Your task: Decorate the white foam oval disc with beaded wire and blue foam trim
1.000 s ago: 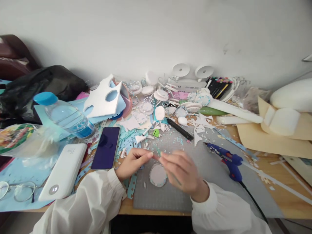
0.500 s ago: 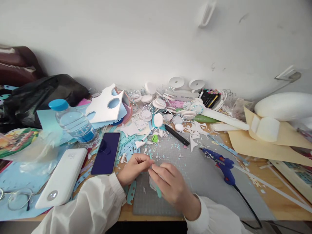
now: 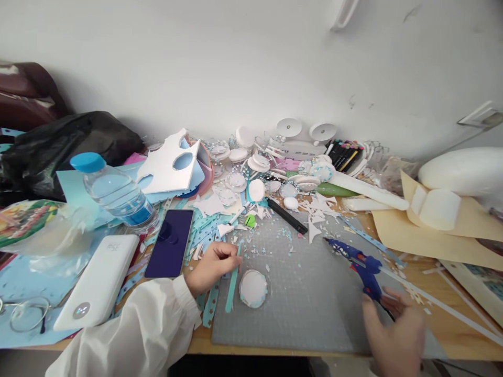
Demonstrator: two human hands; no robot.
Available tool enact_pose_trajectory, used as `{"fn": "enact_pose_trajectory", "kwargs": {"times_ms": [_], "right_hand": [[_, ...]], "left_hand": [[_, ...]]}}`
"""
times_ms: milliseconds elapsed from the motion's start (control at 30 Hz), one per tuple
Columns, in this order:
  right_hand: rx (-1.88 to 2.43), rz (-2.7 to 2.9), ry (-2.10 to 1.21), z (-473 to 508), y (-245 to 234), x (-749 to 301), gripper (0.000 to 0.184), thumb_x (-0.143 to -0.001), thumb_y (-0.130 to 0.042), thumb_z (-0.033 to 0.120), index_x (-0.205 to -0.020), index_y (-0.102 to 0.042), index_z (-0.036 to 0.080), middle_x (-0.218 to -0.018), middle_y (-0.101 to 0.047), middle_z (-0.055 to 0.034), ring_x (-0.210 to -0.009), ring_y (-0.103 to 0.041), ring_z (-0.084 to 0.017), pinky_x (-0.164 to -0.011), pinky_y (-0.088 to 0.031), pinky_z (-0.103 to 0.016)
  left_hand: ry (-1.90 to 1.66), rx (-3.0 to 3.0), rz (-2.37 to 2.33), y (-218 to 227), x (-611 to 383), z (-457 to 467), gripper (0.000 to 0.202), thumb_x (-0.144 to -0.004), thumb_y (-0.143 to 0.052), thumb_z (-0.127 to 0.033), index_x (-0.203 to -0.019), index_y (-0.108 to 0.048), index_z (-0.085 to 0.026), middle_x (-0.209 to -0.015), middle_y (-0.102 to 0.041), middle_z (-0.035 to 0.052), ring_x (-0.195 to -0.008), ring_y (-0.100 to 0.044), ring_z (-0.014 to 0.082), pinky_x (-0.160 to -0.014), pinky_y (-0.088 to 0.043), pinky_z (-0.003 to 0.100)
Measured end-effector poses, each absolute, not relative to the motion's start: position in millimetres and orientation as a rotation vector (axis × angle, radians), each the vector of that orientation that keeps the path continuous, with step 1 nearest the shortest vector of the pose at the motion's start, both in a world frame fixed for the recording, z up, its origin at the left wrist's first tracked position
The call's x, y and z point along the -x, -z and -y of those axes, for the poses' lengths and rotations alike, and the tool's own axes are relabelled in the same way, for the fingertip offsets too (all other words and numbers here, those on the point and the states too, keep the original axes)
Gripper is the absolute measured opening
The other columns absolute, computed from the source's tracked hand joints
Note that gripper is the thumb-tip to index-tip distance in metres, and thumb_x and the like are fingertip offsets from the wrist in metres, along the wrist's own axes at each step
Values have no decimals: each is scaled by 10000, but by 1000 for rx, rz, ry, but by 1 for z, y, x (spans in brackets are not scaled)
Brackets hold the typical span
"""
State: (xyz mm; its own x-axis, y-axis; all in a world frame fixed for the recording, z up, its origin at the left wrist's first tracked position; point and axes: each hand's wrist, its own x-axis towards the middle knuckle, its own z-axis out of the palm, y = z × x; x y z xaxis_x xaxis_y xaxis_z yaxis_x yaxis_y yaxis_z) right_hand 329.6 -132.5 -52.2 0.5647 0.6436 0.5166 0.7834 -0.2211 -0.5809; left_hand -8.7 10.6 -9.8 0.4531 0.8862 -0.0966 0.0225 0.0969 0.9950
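Note:
My left hand (image 3: 212, 268) pinches a narrow teal paper strip (image 3: 232, 289) between thumb and fingers, and the strip slants down over the mat. Just right of it, a round white disc (image 3: 253, 288) with teal bits around its edge lies flat on the grey cutting mat (image 3: 310, 309). My right hand (image 3: 395, 332), slightly blurred, is at the lower end of the blue glue gun's handle, thumb and fingers spread on either side. The glue gun (image 3: 365, 264) rests on the mat, a long white glue stick (image 3: 424, 293) running out from its back.
A black cutter (image 3: 286, 215) and white scraps lie behind the disc. At left are a phone (image 3: 170, 243), a white power bank (image 3: 98, 283) and a water bottle (image 3: 118, 196). Several decorated white discs (image 3: 236, 182) pile up near the wall, beside markers (image 3: 343, 155).
My right hand has left the disc and moved right to the glue gun. The disc now lies uncovered on the mat. My left hand keeps the teal strip, now fully visible.

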Motion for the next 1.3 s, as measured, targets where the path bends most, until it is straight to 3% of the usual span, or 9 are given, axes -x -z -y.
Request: {"fn": "enact_pose_trajectory", "kwargs": {"times_ms": [200,400,533,633,700,900,1067,1300], "right_hand": [[2093,1512,568,100,45,-351,336,-778,-491,440,-939,-567,155,-836,-625,-181,-829,-588,-376,-772,-456,-536],[2145,1521,249,98,32,-374,217,-760,-468,480,-735,-493,266,-663,-608,-138,-659,-599,-348,-603,-445,-470],[2232,1076,39,97,-16,-365,259,-675,-589,547,-601,-477,325,-543,-570,-111,-540,-580,-303,-494,-394,-434],[2162,873,-13,79,-48,-336,256,-592,-751,438,-564,-539,296,-564,-611,-103,-561,-615,-257,-500,-412,-386],[2109,911,-68,63,-55,-313,258,-570,-772,398,-536,-556,262,-510,-595,-86,-512,-592,-227,-472,-409,-355],[1792,1290,-297,24,-17,-258,280,-593,-679,373,-453,-480,234,-389,-517,9,-375,-476,-144,-398,-391,-274],[1704,1457,-359,25,11,-239,298,-623,-614,331,-417,-419,241,-342,-454,32,-336,-422,-121,-381,-375,-257],[1694,1550,-342,31,14,-238,303,-640,-578,307,-417,-383,245,-334,-407,43,-335,-392,-114,-371,-351,-251]], "left_hand": [[-769,-1374,-900,7,9,-11,429,-710,-640,-341,-429,-364,-172,-457,-318,-55,-479,-276,73,-497,-194,238],[-758,-1393,-901,8,8,-11,426,-715,-620,-348,-450,-331,-181,-475,-305,-56,-485,-257,72,-503,-181,242],[-730,-1395,-893,9,8,-12,420,-716,-615,-324,-452,-321,-181,-476,-319,-53,-485,-267,72,-503,-187,243],[-709,-1402,-883,10,8,-12,419,-714,-618,-319,-450,-325,-179,-473,-328,-52,-483,-278,72,-499,-199,242],[-694,-1417,-875,9,8,-12,420,-714,-618,-320,-446,-327,-178,-471,-332,-50,-481,-284,72,-495,-205,240],[-642,-1482,-842,5,8,-13,429,-720,-621,-310,-438,-326,-180,-475,-307,-48,-488,-285,78,-478,-206,240],[-607,-1500,-792,5,6,-14,421,-715,-612,-290,-446,-308,-183,-497,-278,-52,-500,-269,80,-488,-201,248],[-569,-1530,-755,2,5,-14,453,-738,-600,-289,-455,-259,-192,-511,-244,-55,-499,-241,80,-487,-171,262]]}}
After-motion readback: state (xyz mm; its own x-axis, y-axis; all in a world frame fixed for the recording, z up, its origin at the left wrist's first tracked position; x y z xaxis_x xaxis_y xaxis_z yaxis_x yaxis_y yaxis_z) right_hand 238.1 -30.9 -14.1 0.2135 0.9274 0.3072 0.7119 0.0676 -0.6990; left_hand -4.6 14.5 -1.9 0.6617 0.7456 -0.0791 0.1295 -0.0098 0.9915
